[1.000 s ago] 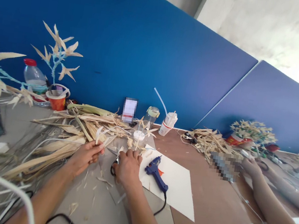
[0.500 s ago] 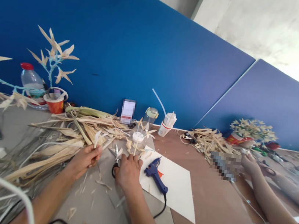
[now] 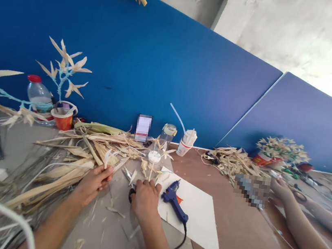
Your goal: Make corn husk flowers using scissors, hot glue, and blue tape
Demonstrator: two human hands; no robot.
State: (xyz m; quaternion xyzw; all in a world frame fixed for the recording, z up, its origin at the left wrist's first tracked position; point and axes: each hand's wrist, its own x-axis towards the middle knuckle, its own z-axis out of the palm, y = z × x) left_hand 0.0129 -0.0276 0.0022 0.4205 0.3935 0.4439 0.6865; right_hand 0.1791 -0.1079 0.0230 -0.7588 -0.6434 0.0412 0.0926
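My left hand point(image 3: 99, 179) is closed in a pinch on a pale piece of corn husk point(image 3: 107, 158), whose tip stands up above the fingertips. To its right, my right hand point(image 3: 147, 198) is low over the table with its fingers curled down. It lies over the black handle of a pair of scissors point(image 3: 128, 174), whose blades point away to the upper left; the hand hides most of the grip. Small husk pieces point(image 3: 145, 167) lie just beyond the right hand. A blue glue gun point(image 3: 174, 202) rests beside it on a white sheet point(image 3: 201, 224).
A heap of dry husks point(image 3: 66, 174) spreads at the left. Behind are a phone point(image 3: 143, 128), a clear bottle point(image 3: 167, 133), a paper cup point(image 3: 183, 148) and a husk-flower branch point(image 3: 63, 77) in a red cup point(image 3: 62, 120). A co-worker's hand point(image 3: 282, 189) is at the right.
The whole view has shifted slightly, with things sitting lower. My right hand and the scissors handle have moved a little right and nearer. My left hand still pinches the husk piece.
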